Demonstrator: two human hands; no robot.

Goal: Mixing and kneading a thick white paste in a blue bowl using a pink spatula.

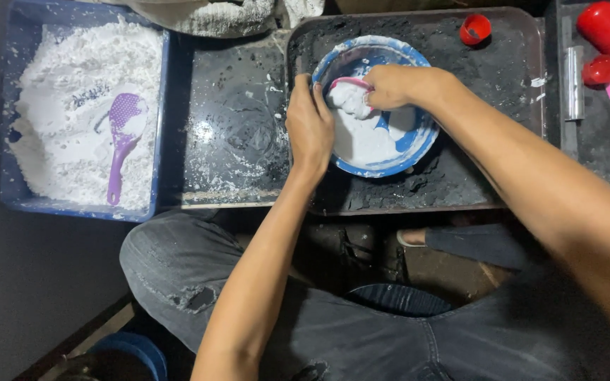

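Here the left hand (310, 127) clasps the rim of the blue bowl (390, 159), likely steadying it on the dark tray (503, 92), while the right hand (390, 86), its grip closed on a pink spatula (351, 82), works white paste (365, 137) inside.

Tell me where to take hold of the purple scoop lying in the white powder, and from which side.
Take the purple scoop by its long thin handle, near the lower end by the front wall of the blue tray. Come from above, a grip closing across the handle. The handle lies flat on top of the white powder and looks clean, while the perforated head is part-buried in powder and too wide to pinch.
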